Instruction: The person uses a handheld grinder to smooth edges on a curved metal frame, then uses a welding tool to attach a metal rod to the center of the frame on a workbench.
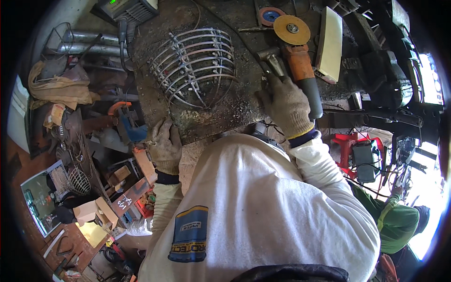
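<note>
A curved, welded metal cage (197, 66) of thin bars lies on the dark, gritty worktable (192, 123). My gloved left hand (165, 144) rests at the table's near left edge below the cage, fingers slightly apart and nothing visible in them. To the right, my gloved right hand (287, 101) curls around the handle of what looks like a hammer (276, 65); the glove hides part of the handle. Close beside that hand lies an orange and grey angle grinder (300, 63), its tan disc (291, 29) facing up.
Behind the grinder is another disc with a blue centre (270, 16). A long cream box (329, 44) lies to its right. A machine with a lit display (127, 9) stands far left, its cable beside the table. A person in green (397, 221) is at the lower right.
</note>
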